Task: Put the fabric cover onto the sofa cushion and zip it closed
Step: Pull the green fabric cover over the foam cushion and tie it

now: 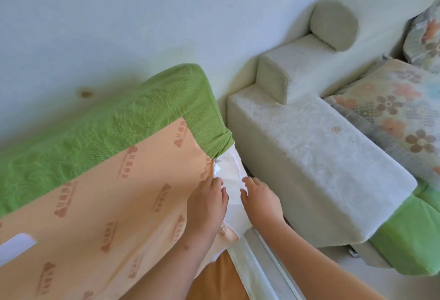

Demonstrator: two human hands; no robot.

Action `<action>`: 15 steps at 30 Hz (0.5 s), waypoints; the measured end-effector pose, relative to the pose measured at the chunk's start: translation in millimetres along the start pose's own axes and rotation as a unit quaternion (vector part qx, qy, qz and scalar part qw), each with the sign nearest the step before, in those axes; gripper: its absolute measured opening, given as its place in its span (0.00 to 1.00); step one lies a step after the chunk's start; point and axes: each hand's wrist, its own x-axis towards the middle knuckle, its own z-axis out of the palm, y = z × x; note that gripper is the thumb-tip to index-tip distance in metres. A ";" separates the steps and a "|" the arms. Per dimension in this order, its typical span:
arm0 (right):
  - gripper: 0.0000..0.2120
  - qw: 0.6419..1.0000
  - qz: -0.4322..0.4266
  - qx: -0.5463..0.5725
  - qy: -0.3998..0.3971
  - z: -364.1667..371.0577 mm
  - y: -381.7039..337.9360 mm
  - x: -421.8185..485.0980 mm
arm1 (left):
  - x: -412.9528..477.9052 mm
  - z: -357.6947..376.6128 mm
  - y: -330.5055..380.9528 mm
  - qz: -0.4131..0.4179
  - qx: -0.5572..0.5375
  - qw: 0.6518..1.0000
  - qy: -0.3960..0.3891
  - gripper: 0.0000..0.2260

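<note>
The sofa cushion [229, 173] lies beside the sofa [309, 157], its white corner bare where the fabric cover [119, 128] gapes below the zip pull [217, 161]. The left hand [207, 204] reaches forward, fingers curled on the cover's peach edge. The right hand [259, 199] is spread, fingertips pressing the white cushion.

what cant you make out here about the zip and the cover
Head view only:
Zip slider: too small, blurred.
Zip track lower down: hidden under left hand.
Grip of right hand: fingertips unclear.
Left end of cover: cut off by frame edge.
Print on cover: blurred.
</note>
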 end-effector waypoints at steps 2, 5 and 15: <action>0.13 0.999 0.007 0.036 0.014 2.1 10.9 21.5 | 18.8 15.5 1.3 0.032 0.014 0.999 0.016 0.06; 0.12 0.985 0.041 0.169 0.019 2.8 20.0 49.5 | 42.5 32.7 5.4 0.050 0.035 0.998 0.009 0.04; 0.15 0.692 0.347 0.587 -0.238 32.9 24.0 251.1 | 117.6 95.8 32.5 -0.065 0.158 0.983 0.070 0.08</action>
